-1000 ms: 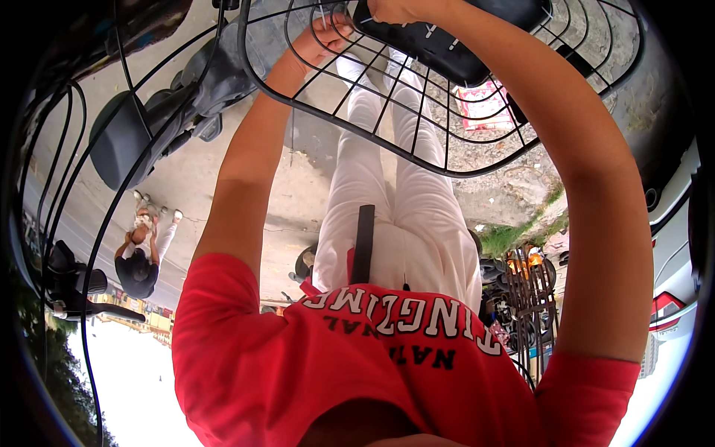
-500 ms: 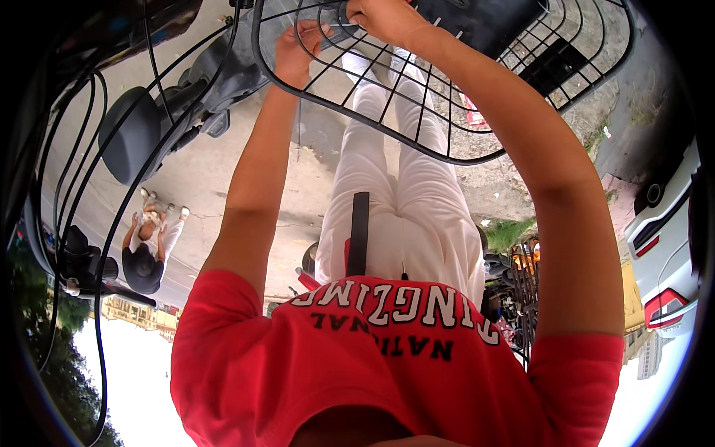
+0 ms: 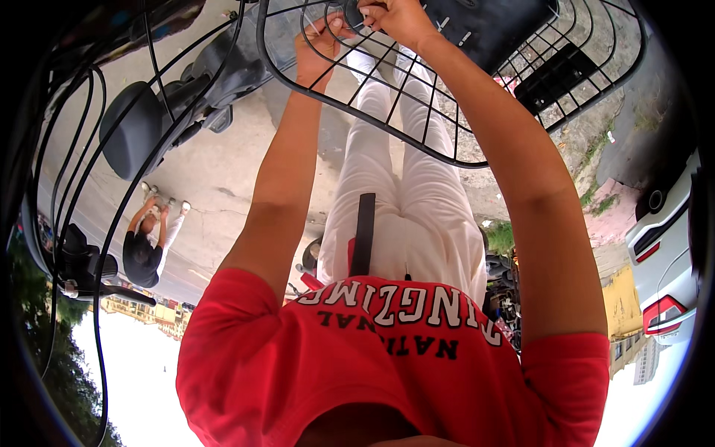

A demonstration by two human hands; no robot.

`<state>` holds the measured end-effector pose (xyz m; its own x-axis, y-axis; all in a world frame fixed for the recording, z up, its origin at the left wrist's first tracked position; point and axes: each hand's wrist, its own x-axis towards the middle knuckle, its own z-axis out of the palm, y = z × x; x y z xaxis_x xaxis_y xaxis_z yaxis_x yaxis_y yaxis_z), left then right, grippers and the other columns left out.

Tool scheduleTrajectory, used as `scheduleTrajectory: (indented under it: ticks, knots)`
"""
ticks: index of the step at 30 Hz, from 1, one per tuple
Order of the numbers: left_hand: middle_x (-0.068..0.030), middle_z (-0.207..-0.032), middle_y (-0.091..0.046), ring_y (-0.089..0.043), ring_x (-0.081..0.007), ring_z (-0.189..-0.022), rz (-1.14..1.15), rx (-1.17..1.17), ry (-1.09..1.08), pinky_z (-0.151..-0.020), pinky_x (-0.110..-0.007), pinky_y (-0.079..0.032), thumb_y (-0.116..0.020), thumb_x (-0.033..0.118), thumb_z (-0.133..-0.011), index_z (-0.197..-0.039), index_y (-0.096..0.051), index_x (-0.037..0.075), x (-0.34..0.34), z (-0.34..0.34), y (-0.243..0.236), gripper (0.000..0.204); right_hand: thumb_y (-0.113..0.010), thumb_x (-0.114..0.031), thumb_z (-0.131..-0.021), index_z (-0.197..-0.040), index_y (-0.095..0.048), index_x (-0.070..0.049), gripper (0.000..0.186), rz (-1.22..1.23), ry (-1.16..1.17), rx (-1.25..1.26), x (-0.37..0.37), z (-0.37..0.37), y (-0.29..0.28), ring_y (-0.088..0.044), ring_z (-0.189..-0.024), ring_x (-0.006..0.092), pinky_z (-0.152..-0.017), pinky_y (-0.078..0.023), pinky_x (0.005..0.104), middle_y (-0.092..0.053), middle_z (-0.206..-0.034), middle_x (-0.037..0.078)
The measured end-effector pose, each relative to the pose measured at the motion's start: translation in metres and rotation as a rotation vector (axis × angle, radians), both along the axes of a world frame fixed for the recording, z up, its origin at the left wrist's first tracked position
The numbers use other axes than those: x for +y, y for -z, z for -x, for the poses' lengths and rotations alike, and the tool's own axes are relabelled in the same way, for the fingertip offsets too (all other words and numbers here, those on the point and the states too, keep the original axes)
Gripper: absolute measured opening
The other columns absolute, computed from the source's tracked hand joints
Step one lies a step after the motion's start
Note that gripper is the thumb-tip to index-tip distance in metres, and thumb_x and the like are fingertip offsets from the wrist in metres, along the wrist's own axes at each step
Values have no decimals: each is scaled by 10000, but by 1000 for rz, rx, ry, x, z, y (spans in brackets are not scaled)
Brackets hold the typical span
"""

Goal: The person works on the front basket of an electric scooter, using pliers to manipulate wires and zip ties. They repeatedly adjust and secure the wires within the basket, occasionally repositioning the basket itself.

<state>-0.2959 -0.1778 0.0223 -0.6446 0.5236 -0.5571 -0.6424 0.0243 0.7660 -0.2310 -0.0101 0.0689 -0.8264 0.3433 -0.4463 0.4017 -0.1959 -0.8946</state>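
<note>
A black wire basket [image 3: 387, 130] spans the upper middle, and both my hands reach over its left part. My right hand [image 3: 402, 22] is closed, thumb and fingers pinching the edge of a small dark round piece [image 3: 353, 13]. Beside it, my left hand [image 3: 319, 46] is also closed, its fingertips pinched near the same piece; what lies between them is too small to make out. A broad black panel [image 3: 495, 26] lies at the basket's far side, partly cut off by the upper edge. A smaller black block [image 3: 557, 78] shows through the wires on the right.
Black cables [image 3: 153, 160] loop down the left side, in front of a dark grey rounded vehicle part [image 3: 130, 130]. Another person [image 3: 145, 242] in a dark top is farther off on the left. A white vehicle [image 3: 659, 253] with red lights stands at the right.
My left hand has moved right and slightly up, closer to my right hand. The right hand has shifted a little to the right. The basket sits slightly differently in view.
</note>
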Motion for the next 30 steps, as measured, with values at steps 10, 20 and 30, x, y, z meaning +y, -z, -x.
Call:
scheduleTrajectory:
  ticks: [10, 20, 30]
  knots:
    - [-18, -657, -583, -467, -75, -475, 228, 132, 99, -432, -207, -364, -574, 151, -877, -959, -630, 3, 19, 9, -28, 178, -538, 38, -791, -813, -616, 33, 82, -26, -5, 37, -6, 6, 3, -538, -609, 118, -542, -452, 256, -564, -693, 53]
    - [-18, -628, -580, -507, -92, -534, 281, 235, -109, -490, -206, -394, -619, 99, -827, -814, -634, 6, 14, 4, -2, 94, -531, 3, -849, -846, -613, 18, 83, 158, 183, -66, -17, 9, 15, -556, -566, 110, -509, -467, 248, -589, -665, 48]
    - [-27, -754, -652, -581, -88, -645, 175, -26, 178, -560, -181, -431, -717, 98, -749, -853, -667, 0, -3, 25, 9, 151, -548, 12, -834, -829, -632, 39, 89, 117, 107, -22, -18, 17, 10, -569, -587, 118, -535, -477, 258, -618, -681, 63]
